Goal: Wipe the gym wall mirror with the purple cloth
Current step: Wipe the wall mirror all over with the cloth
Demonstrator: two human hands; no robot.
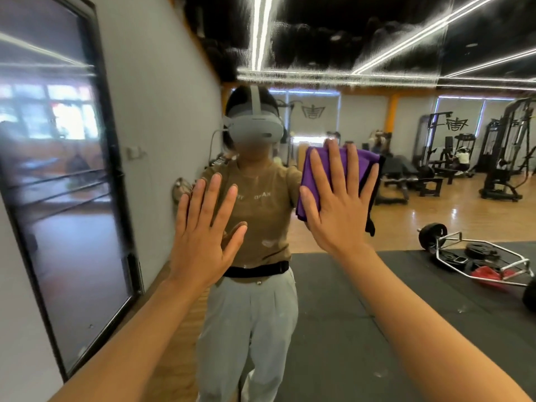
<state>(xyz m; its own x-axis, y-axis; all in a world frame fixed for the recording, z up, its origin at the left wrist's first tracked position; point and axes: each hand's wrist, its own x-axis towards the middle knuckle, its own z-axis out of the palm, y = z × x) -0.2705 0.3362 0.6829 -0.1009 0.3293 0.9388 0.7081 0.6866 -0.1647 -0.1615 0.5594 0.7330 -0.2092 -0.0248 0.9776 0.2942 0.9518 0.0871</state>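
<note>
The gym wall mirror (406,285) fills most of the head view and reflects a person with a headset. My right hand (338,207) lies flat with straight, spread fingers and presses the folded purple cloth (308,181) against the glass at chest height. The cloth shows above and to the left of that hand, with a dark edge at its right. My left hand (204,230) is pressed flat on the bare glass to the left of the cloth, fingers straight and spread. Both forearms reach up from the bottom of the view.
A black-framed glass door (58,198) stands in the grey wall at the left. The mirror reflects a wooden floor, a black mat, a hex bar with weight plates (478,256) at the right and gym machines (499,158) at the back.
</note>
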